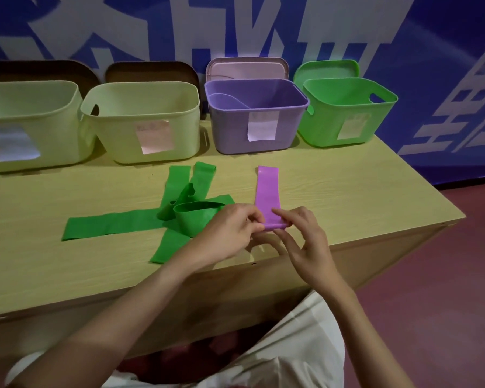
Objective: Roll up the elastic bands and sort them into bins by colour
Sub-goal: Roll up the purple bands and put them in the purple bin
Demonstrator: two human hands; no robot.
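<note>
I'm pinching the near end of the purple band (pixel 268 196) w/ both hands, left hand (pixel 230 231) and right hand (pixel 303 236), fingers pressed together on it. Band is lying flat near desk (pixel 361 197) front edge, pointing toward purple bin (pixel 256 121) at back. Green bands (pixel 140 222) are lying tangled just left.

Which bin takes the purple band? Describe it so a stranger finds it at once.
Four bins stand in a row along the back of the table, against the blue wall. The purple bin is third from the left, between a pale yellow bin and the green bin. It is the only purple one, matching the purple band that both hands are rolling.
</note>
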